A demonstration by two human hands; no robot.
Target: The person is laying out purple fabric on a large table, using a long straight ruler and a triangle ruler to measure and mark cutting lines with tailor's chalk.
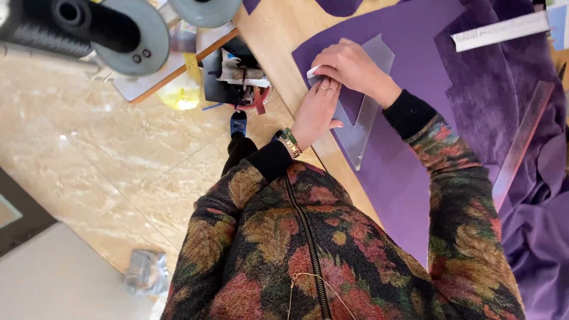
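1. The left hand [316,112] lies flat with its fingers stretched out, pressing the clear plastic triangle ruler [363,112] onto the purple felt sheet [409,172], close to the worktop [278,35] edge that faces the person.
2. The right hand [348,64] is closed around a small white piece of chalk [313,71] (only its tip shows), which touches the felt just beside the ruler's edge and the left fingertips.
3. A white paper strip [501,31] with dark print lies at the far side of the worktop, on the darker purple velvet cloth [498,89].
4. A long clear straight ruler [521,142] lies slanted on the velvet, well apart from both hands.
5. The felt sheet reaches almost to the wooden edge of the worktop; a bare wooden band stays open beside it.
6. Beyond the edge, over the marble floor [89,148], stand a box of small tools [240,77], a yellow bag [181,95] and a black thread spool [89,24].
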